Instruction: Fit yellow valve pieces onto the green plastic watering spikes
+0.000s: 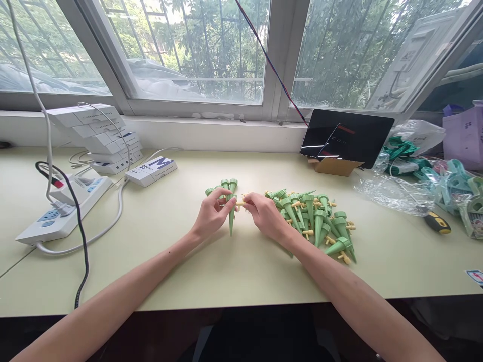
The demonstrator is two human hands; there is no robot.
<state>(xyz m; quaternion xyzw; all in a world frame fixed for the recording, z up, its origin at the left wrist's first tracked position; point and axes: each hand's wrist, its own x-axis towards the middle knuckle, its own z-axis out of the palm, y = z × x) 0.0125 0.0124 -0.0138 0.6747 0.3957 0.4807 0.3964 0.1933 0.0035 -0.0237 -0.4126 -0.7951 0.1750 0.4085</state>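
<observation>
Above the middle of the table, my left hand (211, 215) is closed on a green plant watering spike (231, 222), whose tip points down. From the spike's side a small yellow valve (240, 203) sticks out to the right. The fingertips of my right hand (264, 213) pinch the outer end of that valve. Just behind my left hand lie several more green spikes (225, 183), partly covered by the fingers. A heap of green spikes with yellow valves (319, 221) spreads out to the right of my right hand, and my right forearm hides part of it.
On the left are a white power strip (75, 213) with cables, stacked white boxes (101, 136) and a single box (151, 172). A tablet (347, 136) leans on a cardboard stand at the back. Plastic bags (396, 193), clips and a yellow-black tool (437, 222) lie at right.
</observation>
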